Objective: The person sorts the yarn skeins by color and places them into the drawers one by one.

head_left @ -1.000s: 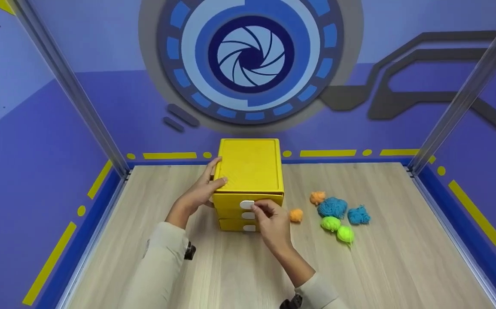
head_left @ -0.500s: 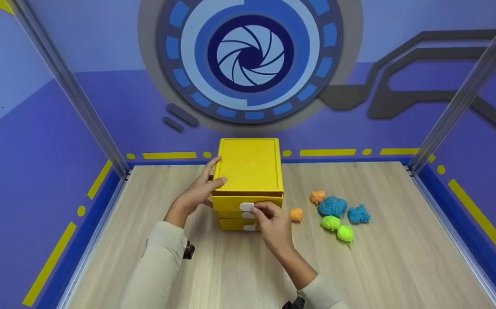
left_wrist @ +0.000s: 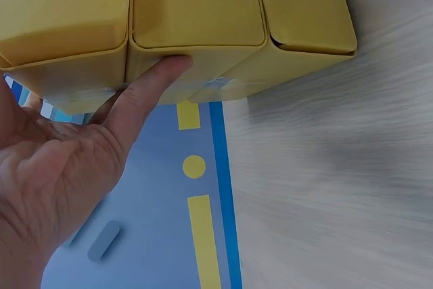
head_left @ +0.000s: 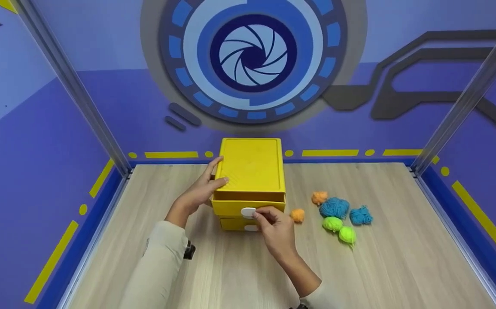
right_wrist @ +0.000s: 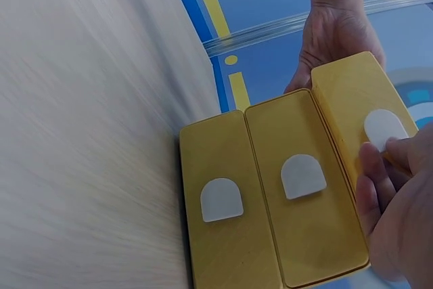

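A yellow drawer cabinet (head_left: 251, 165) with three stacked drawers stands on the wood-grain table. Its top drawer (head_left: 230, 207) is pulled partway out, and a dark gap shows behind the drawer front. My right hand (head_left: 278, 231) pinches the white tab (head_left: 248, 213) of that drawer between thumb and fingers. White tabs also mark the middle drawer (right_wrist: 303, 175) and the bottom drawer (right_wrist: 222, 199), both pushed in, in the right wrist view. My left hand (head_left: 198, 191) holds the cabinet's left side, its thumb over the top edge; one finger (left_wrist: 152, 86) lies along the side.
Right of the cabinet lie several yarn balls: two orange balls (head_left: 298, 215), two blue balls (head_left: 334, 208) and two bright green balls (head_left: 347, 234). A patterned blue wall (head_left: 179, 141) stands close behind the cabinet. Metal posts (head_left: 454, 103) rise at the back corners.
The top drawer has slid out toward me, opening a gap under the cabinet top. My right hand has moved nearer with the tab. The left hand and yarn balls stay put.
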`<action>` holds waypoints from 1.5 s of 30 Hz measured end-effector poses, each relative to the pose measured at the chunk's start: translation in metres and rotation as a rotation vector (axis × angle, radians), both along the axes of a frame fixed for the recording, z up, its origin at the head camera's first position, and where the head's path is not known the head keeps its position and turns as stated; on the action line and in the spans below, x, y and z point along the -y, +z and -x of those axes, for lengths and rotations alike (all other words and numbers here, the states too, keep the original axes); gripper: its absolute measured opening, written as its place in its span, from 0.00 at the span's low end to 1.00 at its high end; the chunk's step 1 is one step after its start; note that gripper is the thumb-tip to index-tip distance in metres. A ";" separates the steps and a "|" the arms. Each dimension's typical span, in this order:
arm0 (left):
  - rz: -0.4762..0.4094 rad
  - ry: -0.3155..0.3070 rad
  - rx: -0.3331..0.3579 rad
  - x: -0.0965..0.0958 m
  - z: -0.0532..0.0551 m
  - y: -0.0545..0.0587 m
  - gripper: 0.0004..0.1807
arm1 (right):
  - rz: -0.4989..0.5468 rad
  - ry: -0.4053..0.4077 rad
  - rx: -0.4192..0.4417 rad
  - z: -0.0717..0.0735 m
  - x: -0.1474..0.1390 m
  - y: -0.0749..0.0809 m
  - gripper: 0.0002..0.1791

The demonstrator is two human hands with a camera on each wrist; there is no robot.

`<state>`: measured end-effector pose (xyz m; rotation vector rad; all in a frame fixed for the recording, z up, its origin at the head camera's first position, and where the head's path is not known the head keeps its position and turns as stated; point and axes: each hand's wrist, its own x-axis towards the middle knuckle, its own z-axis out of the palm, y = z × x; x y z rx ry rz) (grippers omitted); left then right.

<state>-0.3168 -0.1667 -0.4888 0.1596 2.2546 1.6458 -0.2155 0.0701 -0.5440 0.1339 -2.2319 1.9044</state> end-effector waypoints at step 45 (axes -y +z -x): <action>-0.008 -0.007 0.013 0.000 -0.001 0.001 0.40 | -0.035 0.047 -0.010 -0.059 -0.001 -0.002 0.02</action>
